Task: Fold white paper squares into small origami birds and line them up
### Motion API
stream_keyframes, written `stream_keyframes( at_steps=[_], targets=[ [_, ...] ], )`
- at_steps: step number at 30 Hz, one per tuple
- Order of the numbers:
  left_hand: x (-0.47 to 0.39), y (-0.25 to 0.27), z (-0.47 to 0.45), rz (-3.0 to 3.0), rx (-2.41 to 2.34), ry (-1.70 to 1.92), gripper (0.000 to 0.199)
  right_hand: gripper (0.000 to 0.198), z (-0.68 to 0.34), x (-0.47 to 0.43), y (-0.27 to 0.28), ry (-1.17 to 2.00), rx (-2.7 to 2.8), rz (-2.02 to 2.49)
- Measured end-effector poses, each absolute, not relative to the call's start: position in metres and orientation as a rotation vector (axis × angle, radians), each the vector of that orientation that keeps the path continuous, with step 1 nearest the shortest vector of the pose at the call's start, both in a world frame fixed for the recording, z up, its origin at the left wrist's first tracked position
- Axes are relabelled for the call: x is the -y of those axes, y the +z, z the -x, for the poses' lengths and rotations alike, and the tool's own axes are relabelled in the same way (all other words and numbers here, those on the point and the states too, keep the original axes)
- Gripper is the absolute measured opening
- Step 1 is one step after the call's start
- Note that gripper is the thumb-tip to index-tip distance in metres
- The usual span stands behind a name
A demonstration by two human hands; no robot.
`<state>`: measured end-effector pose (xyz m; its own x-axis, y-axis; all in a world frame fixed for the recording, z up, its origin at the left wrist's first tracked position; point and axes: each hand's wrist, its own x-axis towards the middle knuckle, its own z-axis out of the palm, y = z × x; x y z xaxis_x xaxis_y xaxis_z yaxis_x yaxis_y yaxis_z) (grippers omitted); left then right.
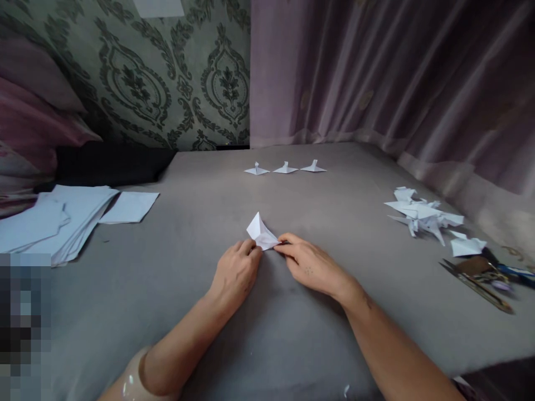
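A partly folded piece of white paper [261,233], pointed at the top and drawn out to a corner on the right, is held just above or on the grey cloth in the middle. My left hand [237,266] grips its lower left edge, the fingers curled and closed. With thumb and forefinger, my right hand [307,262] pinches the paper's right corner. The exact fingertip contact of the left hand is partly hidden by its knuckles.
Three small folded paper figures [285,167] stand in a row farther back. On the right lie a heap of folded paper figures [422,214] and scissors [480,287]. White paper sheets [79,214] are stacked at the left, near a black cloth [112,162].
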<state>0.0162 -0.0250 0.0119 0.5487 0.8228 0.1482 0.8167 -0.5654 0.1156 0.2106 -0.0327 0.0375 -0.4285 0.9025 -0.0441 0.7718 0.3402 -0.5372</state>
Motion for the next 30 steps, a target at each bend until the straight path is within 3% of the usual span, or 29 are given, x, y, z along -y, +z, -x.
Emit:
stream_keyframes(
  at_steps=[9, 15, 25, 30],
  targets=[
    [0.021, 0.008, -0.017, -2.86, -1.237, 0.224, 0.021, 0.034, -0.221, 0.01, 0.014, 1.116, 1.826, 1.631],
    [0.02, 0.01, -0.017, -2.838, -1.169, 0.197, 0.023, 0.027, -0.222, 0.007, 0.009, 1.186, 1.678, 1.7],
    [0.014, 0.001, -0.014, -2.815, -1.12, 0.259, 0.045, 0.018, -0.212, 0.005, -0.004, 0.809, 1.702, 1.765],
    [0.016, 0.003, -0.016, -2.79, -1.148, 0.264, 0.042, 0.025, -0.198, 0.008, 0.002, 0.709, 1.753, 1.844]
  ],
)
